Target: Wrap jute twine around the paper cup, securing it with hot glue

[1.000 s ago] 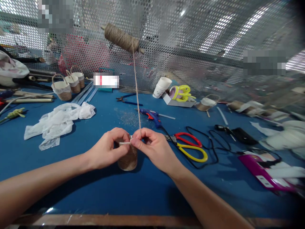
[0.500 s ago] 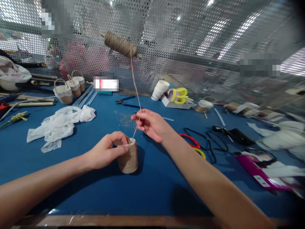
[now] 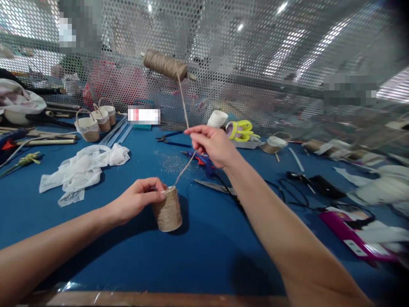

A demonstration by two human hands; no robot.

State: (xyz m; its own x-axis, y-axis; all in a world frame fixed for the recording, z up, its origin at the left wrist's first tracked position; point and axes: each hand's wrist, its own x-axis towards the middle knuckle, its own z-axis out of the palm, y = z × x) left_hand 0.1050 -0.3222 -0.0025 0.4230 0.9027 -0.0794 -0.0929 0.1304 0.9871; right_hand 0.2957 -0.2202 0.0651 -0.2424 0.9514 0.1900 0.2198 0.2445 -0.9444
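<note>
My left hand (image 3: 140,198) grips the rim of a twine-covered cup (image 3: 170,212), which tilts slightly near the front of the blue table. From the cup's rim a strand of twine (image 3: 184,172) rises to my right hand (image 3: 211,143), whose fingers are closed around it. Beyond that hand the strand continues up to a spool of twine (image 3: 164,65) hung on the mesh wall. Under my right forearm lie scissors (image 3: 214,186), their handles hidden. A blue glue gun (image 3: 204,163) rests just behind them, partly covered by the hand.
Small handled baskets (image 3: 87,129) stand at the back left, behind crumpled white lace (image 3: 83,168). Pliers (image 3: 171,138) lie at the back centre. Stacked paper cups (image 3: 217,118) and yellow-handled scissors (image 3: 240,130) sit farther right. A purple power strip (image 3: 354,236) and black cables occupy the right.
My right hand has moved from the cup's rim up and away, drawing the twine along. My left hand has stayed on the cup, which now leans a little.
</note>
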